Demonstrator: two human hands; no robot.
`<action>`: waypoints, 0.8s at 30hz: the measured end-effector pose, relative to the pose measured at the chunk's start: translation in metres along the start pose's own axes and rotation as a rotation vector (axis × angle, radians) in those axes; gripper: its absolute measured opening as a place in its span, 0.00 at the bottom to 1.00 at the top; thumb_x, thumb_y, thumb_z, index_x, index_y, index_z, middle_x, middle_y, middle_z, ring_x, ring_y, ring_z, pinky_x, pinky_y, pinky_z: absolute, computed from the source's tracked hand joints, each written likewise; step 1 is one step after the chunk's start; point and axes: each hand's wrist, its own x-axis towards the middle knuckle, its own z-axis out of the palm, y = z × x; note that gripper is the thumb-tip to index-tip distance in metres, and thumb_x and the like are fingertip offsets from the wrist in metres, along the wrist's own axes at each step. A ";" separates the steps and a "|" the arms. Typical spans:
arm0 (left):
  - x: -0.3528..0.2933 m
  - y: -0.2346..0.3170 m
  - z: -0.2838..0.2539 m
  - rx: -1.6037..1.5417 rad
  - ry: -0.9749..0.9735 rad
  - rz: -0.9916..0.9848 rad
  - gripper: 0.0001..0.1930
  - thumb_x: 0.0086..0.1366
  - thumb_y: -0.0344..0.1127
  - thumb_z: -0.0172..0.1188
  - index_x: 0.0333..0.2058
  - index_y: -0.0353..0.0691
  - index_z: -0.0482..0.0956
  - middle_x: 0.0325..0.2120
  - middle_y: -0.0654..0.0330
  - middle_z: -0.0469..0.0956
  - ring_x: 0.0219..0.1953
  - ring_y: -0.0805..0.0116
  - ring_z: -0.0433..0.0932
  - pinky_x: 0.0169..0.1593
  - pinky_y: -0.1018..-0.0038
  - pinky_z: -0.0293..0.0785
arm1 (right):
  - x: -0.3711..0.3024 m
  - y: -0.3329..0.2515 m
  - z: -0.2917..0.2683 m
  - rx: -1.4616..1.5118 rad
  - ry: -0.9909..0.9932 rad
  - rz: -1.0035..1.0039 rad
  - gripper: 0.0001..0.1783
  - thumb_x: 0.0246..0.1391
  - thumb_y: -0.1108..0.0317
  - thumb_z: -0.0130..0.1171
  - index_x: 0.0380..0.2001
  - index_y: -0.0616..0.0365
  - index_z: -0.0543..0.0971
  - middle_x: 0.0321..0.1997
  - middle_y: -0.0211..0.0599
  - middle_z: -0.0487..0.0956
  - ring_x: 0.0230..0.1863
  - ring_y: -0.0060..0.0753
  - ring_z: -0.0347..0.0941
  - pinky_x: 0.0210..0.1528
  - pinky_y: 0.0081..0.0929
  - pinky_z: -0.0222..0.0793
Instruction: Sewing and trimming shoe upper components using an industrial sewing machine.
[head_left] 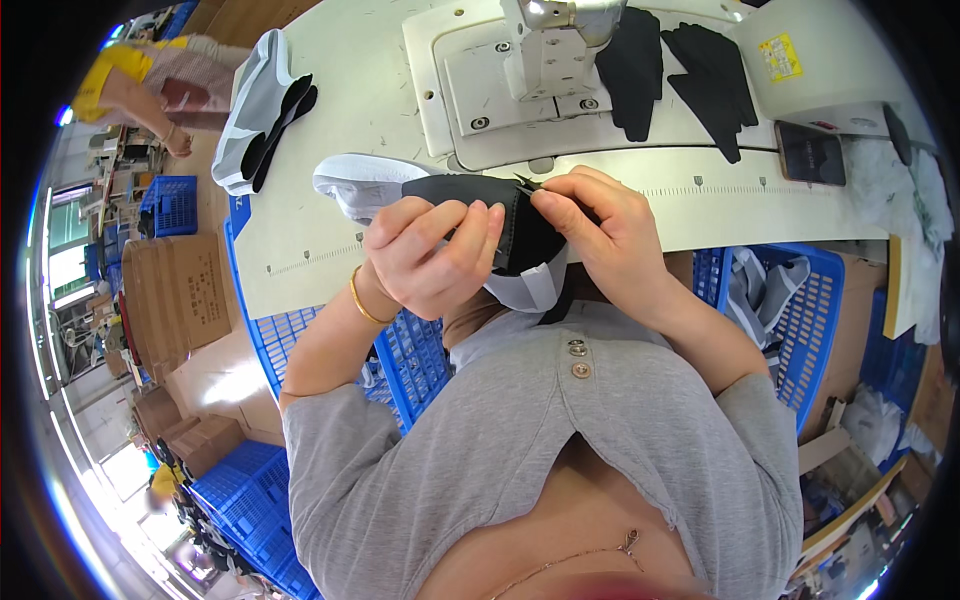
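Observation:
My left hand (430, 255) is closed round a sewn fabric piece (535, 235), black in the middle with light grey and white ends, held over the table's near edge. A line of stitching runs across its black part. In my right hand (610, 225), thumb and fingers pinch small dark snips (526, 184), their pointed tips at the upper edge of the black cloth beside the seam. Most of the snips is hidden by my fingers. The white end of the piece reaches left over the tabletop, while a lighter flap hangs toward my lap.
A sewing machine (555, 60) stands on the white table (350, 80) ahead. Black cut pieces (630, 75) lie right of it, near a phone (811, 154). Grey and black pieces (262, 110) sit far left. Blue crates (815, 330) flank me below. Another person (150, 85) is at far left.

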 end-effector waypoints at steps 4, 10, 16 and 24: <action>-0.002 0.001 0.001 -0.003 0.000 0.013 0.10 0.42 0.34 0.61 0.27 0.40 0.83 0.31 0.63 0.79 0.32 0.70 0.75 0.32 0.76 0.64 | 0.002 -0.002 -0.001 0.062 -0.025 0.049 0.16 0.60 0.61 0.59 0.32 0.68 0.80 0.25 0.41 0.77 0.26 0.31 0.73 0.29 0.26 0.66; -0.001 0.003 0.004 -0.013 0.004 -0.005 0.10 0.40 0.32 0.62 0.27 0.41 0.83 0.30 0.64 0.79 0.31 0.70 0.75 0.33 0.75 0.64 | 0.002 0.000 -0.005 0.124 -0.021 0.096 0.14 0.61 0.64 0.59 0.31 0.68 0.81 0.24 0.35 0.76 0.26 0.23 0.70 0.28 0.23 0.65; 0.017 -0.005 0.002 -0.453 -0.101 -0.553 0.15 0.44 0.21 0.69 0.34 0.38 0.81 0.31 0.64 0.79 0.33 0.70 0.77 0.36 0.73 0.71 | 0.013 0.002 -0.015 0.125 0.015 -0.098 0.16 0.48 0.66 0.71 0.38 0.62 0.79 0.30 0.28 0.73 0.31 0.19 0.69 0.31 0.19 0.63; 0.035 0.003 0.012 -1.047 -0.216 -1.379 0.25 0.48 0.25 0.72 0.45 0.36 0.72 0.40 0.59 0.78 0.42 0.70 0.77 0.47 0.74 0.74 | 0.042 0.001 0.002 -0.048 0.072 -0.322 0.08 0.51 0.71 0.65 0.31 0.62 0.77 0.27 0.37 0.73 0.26 0.33 0.71 0.27 0.25 0.65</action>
